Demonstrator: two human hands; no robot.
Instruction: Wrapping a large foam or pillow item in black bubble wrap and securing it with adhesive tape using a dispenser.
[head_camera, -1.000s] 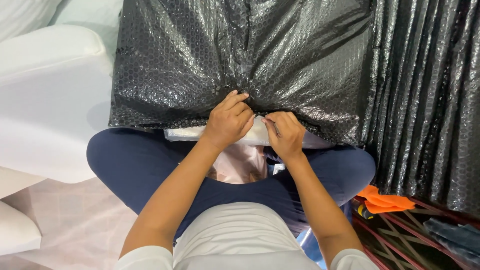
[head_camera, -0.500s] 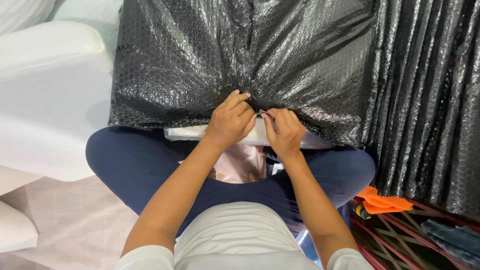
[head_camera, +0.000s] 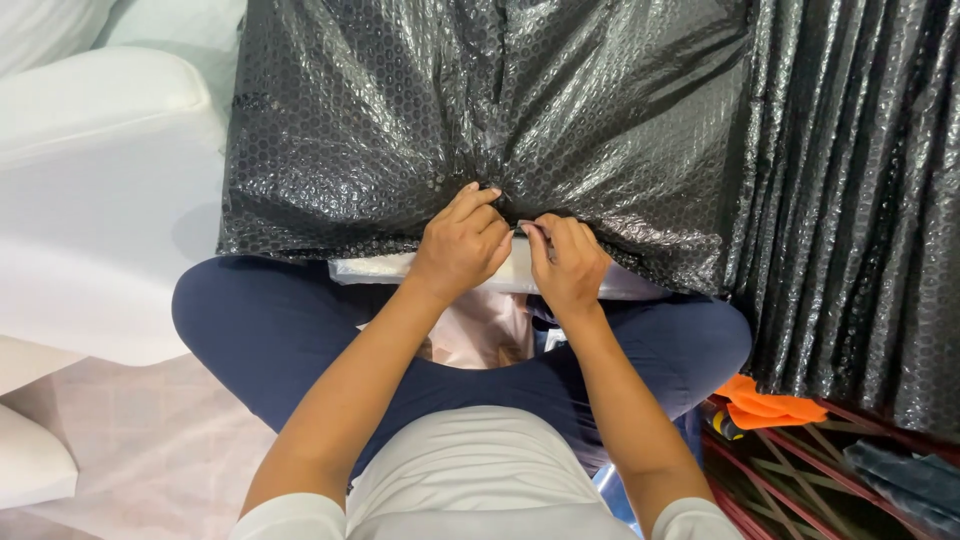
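Since a second ago almost nothing shifts: both of my hands stay bunched at the lower edge of the bundle, the fingers only slightly rearranged. Nearest to me, below the hands, I see my pale shirt and my crossed legs in dark blue trousers (head_camera: 300, 330). Just above the knees, my left hand (head_camera: 462, 243) is curled nearly closed, fingertips pressed into the gathered edge of the large black bubble-wrap-covered bundle (head_camera: 480, 110). My right hand (head_camera: 566, 262) sits touching it on the right, fingers folded tight and pinching the same puckered fold of wrap between thumb and forefinger. Directly under both hands a white flat foam-like slab (head_camera: 620, 283) pokes out from beneath the wrap, resting across my lap. Beyond the hands the bundle spreads wide and away from me. To the right of my right hand hangs a pleated sheet of black bubble wrap (head_camera: 860, 200), with an orange folded cloth (head_camera: 770, 405) lower down near my right knee. Left of my left hand lies a white cushioned seat (head_camera: 90, 190).
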